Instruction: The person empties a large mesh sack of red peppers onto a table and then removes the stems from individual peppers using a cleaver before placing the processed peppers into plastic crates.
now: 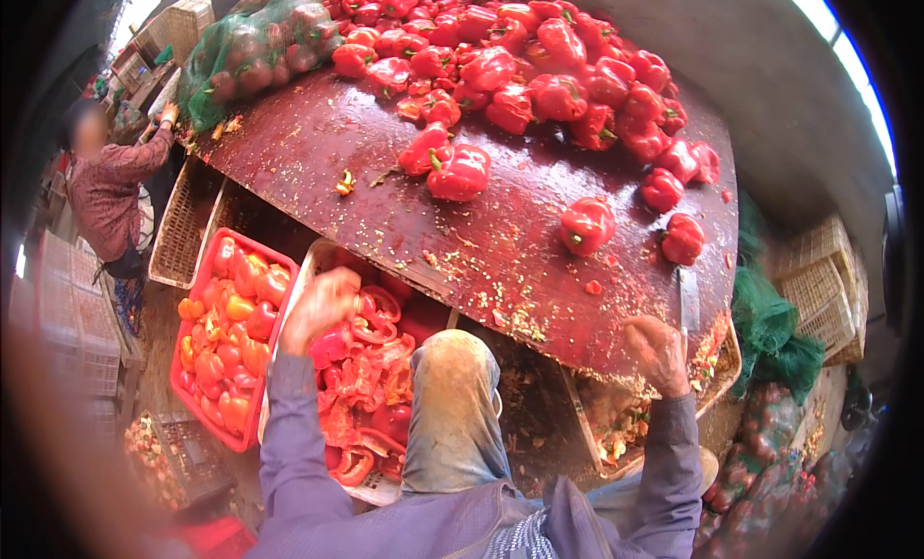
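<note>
My left hand (pixel 323 305) is blurred above a white plastic crate (pixel 375 492) of cut red bell peppers (pixel 368 386); whether it holds anything cannot be made out. At the right edge of the dark red table (pixel 505 270), my right hand (pixel 655 353) is closed around the handle of a knife, whose broad blade (pixel 688 292) points away from me over the tabletop. Beyond the blade lies a whole red bell pepper (pixel 683 239), with another (pixel 587 226) to its left. A large heap of whole red peppers (pixel 548 75) covers the far side.
A red crate (pixel 253 440) of halved peppers stands left of the white one. Scraps lie in a crate (pixel 599 465) below the table edge. A green mesh sack (pixel 253 61) rests at the table's far left, near another person (pixel 119 191). Mesh sacks (pixel 758 436) stand at right.
</note>
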A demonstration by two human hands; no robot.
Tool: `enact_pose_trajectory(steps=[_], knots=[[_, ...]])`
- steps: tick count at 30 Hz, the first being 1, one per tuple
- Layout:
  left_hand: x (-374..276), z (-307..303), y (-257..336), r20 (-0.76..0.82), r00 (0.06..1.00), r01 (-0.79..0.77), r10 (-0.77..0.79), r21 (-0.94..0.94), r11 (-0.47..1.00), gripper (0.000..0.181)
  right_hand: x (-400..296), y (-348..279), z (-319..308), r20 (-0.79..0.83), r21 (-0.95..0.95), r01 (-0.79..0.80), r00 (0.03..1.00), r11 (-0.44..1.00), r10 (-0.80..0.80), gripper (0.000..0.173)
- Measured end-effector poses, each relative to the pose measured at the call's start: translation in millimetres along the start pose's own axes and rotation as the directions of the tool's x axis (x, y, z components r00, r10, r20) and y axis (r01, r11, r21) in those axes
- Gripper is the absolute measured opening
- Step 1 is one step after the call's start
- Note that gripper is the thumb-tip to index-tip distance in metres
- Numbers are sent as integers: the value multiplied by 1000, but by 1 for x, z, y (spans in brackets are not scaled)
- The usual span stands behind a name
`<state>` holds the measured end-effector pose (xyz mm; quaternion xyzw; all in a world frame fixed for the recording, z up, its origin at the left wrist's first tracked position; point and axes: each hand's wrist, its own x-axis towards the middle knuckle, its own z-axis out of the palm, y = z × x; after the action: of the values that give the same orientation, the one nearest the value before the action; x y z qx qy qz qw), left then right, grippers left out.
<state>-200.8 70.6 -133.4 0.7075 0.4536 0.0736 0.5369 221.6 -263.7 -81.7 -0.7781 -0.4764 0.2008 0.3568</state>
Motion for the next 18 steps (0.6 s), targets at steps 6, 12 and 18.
enact_pose_trajectory(steps=[6,12,18], knots=[[180,-14,87,-584,668,-422,461,214,881,23,21,16,30,10,221,-11,1000,975,9,19],[306,45,191,-276,706,-596,653,268,757,30,24,41,27,8,228,-133,991,965,135,19],[400,94,222,-135,714,-527,687,542,654,49,13,44,38,33,378,-230,971,897,235,16]])
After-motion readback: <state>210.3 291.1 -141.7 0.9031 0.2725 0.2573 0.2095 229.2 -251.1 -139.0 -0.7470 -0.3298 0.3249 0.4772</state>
